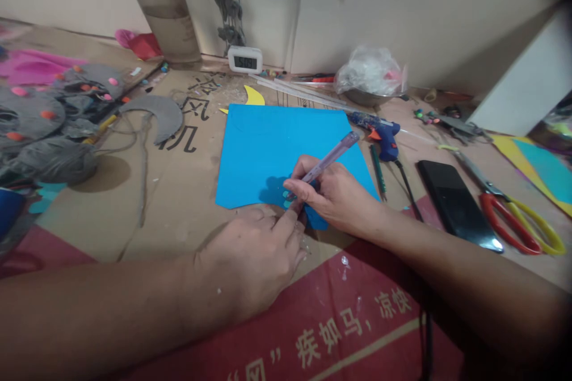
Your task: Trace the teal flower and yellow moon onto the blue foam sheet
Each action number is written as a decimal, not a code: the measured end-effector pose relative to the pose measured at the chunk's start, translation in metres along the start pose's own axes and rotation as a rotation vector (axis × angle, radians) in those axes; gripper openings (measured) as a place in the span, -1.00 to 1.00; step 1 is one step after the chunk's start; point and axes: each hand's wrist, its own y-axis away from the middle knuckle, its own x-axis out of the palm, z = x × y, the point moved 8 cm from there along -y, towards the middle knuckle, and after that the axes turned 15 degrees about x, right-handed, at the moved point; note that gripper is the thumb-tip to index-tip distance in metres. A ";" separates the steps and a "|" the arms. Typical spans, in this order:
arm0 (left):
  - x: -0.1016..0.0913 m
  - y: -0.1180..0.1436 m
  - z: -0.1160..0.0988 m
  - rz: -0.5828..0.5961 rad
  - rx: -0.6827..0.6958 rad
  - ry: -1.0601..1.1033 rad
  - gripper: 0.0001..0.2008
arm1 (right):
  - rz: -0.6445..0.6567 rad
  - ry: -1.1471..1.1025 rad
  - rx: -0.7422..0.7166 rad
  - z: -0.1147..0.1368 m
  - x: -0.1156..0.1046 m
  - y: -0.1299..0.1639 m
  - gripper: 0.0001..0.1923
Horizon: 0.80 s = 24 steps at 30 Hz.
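A light purple pen [330, 158] is gripped in my right hand [344, 196], its tip down by a small teal paper piece [286, 196] near the lower edge of a blue foam or paper sheet [277, 137]. My left hand [257, 247] lies at that same edge, fingers stretched out and the index fingertip pressing beside the teal piece. My fingers partly cover the piece and the pen's tip. The left thumb is hidden. The sheet lies on a brown and red cardboard [174, 190], its lower edge cut unevenly.
To the right are a blue glue gun [384, 136], a dark green pencil [378, 169], a black phone [456, 205] and red-and-yellow-handled scissors [513, 214]. A grey crescent [156, 113] on a twig and grey craft pieces [40, 113] lie left. A white clock [245, 61] stands behind.
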 end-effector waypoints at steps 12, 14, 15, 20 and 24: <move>0.003 0.001 -0.002 0.039 0.010 0.008 -0.63 | 0.011 -0.024 -0.004 -0.002 0.002 0.000 -0.69; 0.005 0.002 -0.002 0.059 0.004 0.012 -0.61 | 0.016 -0.023 0.004 -0.003 0.002 0.000 -0.69; 0.005 0.002 -0.002 0.063 0.002 0.011 -0.60 | 0.017 -0.024 0.008 -0.003 0.002 0.000 -0.69; 0.005 0.001 -0.003 0.062 -0.003 0.008 -0.63 | 0.025 -0.040 0.012 -0.003 0.004 0.000 -0.69; 0.006 0.001 -0.003 0.061 0.000 0.019 -0.64 | 0.031 -0.045 0.007 -0.003 0.005 0.001 -0.71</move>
